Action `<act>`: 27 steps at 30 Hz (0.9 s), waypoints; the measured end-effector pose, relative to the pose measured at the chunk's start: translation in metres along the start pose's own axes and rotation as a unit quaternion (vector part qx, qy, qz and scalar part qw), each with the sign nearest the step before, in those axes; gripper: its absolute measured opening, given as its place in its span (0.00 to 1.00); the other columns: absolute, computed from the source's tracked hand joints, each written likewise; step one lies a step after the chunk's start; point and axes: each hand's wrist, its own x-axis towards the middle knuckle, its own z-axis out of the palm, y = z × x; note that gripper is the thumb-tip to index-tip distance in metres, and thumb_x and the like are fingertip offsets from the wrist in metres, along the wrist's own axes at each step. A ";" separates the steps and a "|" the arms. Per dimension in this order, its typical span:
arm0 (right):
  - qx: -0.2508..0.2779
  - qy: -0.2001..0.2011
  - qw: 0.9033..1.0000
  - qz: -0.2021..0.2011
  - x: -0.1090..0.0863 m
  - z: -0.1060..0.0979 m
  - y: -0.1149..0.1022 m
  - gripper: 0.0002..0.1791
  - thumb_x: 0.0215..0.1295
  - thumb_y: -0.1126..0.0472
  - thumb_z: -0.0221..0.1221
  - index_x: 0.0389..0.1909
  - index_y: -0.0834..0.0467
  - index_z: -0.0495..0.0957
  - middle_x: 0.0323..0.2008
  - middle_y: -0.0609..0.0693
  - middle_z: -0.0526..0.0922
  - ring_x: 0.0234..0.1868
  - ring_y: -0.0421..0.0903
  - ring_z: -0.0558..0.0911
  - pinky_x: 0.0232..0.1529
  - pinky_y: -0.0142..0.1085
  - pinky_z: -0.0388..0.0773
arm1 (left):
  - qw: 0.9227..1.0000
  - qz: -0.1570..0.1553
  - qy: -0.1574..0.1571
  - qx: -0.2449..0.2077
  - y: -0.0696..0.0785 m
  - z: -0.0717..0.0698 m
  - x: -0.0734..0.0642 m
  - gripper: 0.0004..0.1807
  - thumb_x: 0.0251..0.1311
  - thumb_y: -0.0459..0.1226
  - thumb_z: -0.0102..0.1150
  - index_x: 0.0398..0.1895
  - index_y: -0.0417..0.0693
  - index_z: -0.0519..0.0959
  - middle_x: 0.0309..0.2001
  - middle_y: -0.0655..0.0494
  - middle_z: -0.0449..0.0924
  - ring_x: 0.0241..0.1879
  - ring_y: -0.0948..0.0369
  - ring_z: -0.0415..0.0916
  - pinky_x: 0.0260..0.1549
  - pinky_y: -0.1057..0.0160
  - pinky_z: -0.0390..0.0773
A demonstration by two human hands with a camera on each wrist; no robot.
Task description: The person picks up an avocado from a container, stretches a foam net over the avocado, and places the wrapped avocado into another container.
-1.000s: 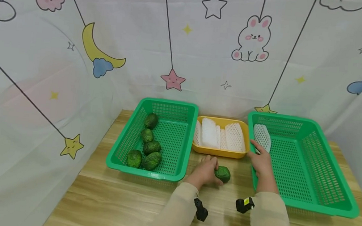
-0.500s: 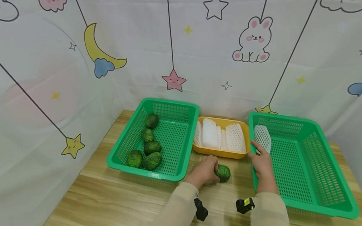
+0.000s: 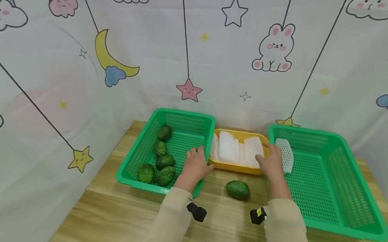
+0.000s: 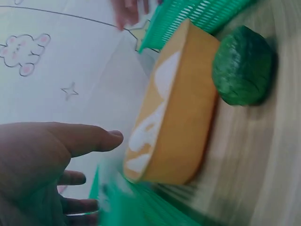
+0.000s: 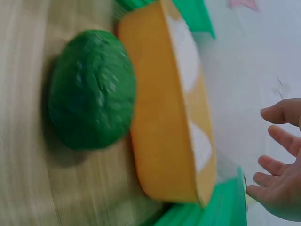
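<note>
A dark green wrinkled avocado lies alone on the wooden table, also large in the right wrist view. My left hand is over the right rim of the left green basket, thumb and fingers spread, with nothing in its grasp. Behind the avocado, a yellow tray holds several white foam net sleeves. My right hand hovers by the tray's right end, fingers spread and bare, its fingertips close to the rightmost sleeve.
Several avocados lie along the left side of the left basket. To the right stands a larger green basket with a white netted piece against its left wall. A printed white cloth closes off the back and sides.
My left hand has left the avocado and moved left to the basket rim; the avocado stays on the table, turned slightly. My right hand has shifted from the right basket's rim toward the tray.
</note>
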 end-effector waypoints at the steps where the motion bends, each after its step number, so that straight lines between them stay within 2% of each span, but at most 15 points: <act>1: -0.014 0.002 1.000 -0.019 0.003 0.007 -0.003 0.29 0.64 0.64 0.51 0.66 0.64 0.59 0.68 0.66 0.45 0.67 0.65 0.49 0.60 0.57 0.56 | 1.000 -0.012 -0.019 -0.010 -0.002 0.002 0.000 0.42 0.57 0.48 0.62 0.68 0.40 0.54 0.60 0.36 0.59 0.59 0.43 0.58 0.51 0.48 0.68; 4: -0.057 -0.018 0.997 -0.059 0.012 0.031 -0.010 0.26 0.65 0.62 0.51 0.64 0.63 0.62 0.68 0.65 0.49 0.67 0.64 0.52 0.60 0.56 0.58 | 0.996 -0.033 -0.069 -0.035 -0.005 0.011 -0.003 0.47 0.58 0.49 0.60 0.71 0.39 0.45 0.61 0.33 0.61 0.57 0.41 0.63 0.48 0.46 0.70; 7: -0.095 -0.050 0.992 -0.064 0.019 0.051 -0.011 0.27 0.67 0.57 0.51 0.65 0.61 0.61 0.67 0.64 0.51 0.66 0.63 0.55 0.59 0.56 0.59 | 0.994 -0.040 -0.097 -0.037 -0.006 0.019 -0.003 0.49 0.59 0.47 0.60 0.72 0.39 0.41 0.59 0.32 0.65 0.54 0.40 0.68 0.46 0.46 0.72; 13: -0.111 -0.097 0.988 -0.040 0.024 0.069 -0.006 0.37 0.64 0.46 0.55 0.67 0.61 0.56 0.65 0.67 0.55 0.61 0.64 0.63 0.57 0.56 0.62 | 0.993 -0.040 -0.108 -0.032 -0.005 0.024 0.000 0.53 0.55 0.43 0.64 0.72 0.40 0.38 0.60 0.31 0.62 0.57 0.38 0.63 0.48 0.45 0.70; 17: -0.123 -0.117 0.985 -0.032 0.024 0.073 -0.002 0.41 0.62 0.45 0.57 0.68 0.63 0.54 0.63 0.69 0.60 0.59 0.64 0.66 0.55 0.55 0.64 | 0.992 -0.040 -0.113 -0.025 -0.006 0.025 0.000 0.54 0.54 0.43 0.66 0.72 0.40 0.37 0.60 0.31 0.63 0.58 0.38 0.63 0.49 0.45 0.70; 20: -0.126 -0.108 0.986 -0.031 0.023 0.073 -0.003 0.37 0.63 0.48 0.58 0.67 0.62 0.57 0.60 0.66 0.66 0.55 0.61 0.71 0.53 0.53 0.67 | 0.992 -0.040 -0.115 -0.023 -0.007 0.025 0.000 0.55 0.53 0.43 0.66 0.72 0.41 0.37 0.61 0.32 0.62 0.58 0.38 0.63 0.50 0.45 0.69; 24: -0.131 -0.078 0.988 -0.033 0.023 0.072 -0.006 0.30 0.65 0.54 0.57 0.65 0.58 0.62 0.54 0.60 0.75 0.44 0.54 0.79 0.49 0.51 0.70 | 0.992 -0.040 -0.113 -0.028 -0.008 0.025 0.001 0.56 0.52 0.43 0.67 0.72 0.41 0.37 0.62 0.33 0.61 0.59 0.39 0.61 0.50 0.45 0.69; 27: -0.144 -0.064 0.987 -0.044 0.024 0.073 -0.007 0.28 0.65 0.53 0.56 0.63 0.58 0.65 0.52 0.58 0.77 0.43 0.53 0.80 0.50 0.52 0.67 | 0.992 -0.041 -0.112 -0.029 -0.010 0.024 0.001 0.56 0.52 0.43 0.67 0.72 0.42 0.37 0.62 0.34 0.61 0.59 0.39 0.61 0.50 0.45 0.69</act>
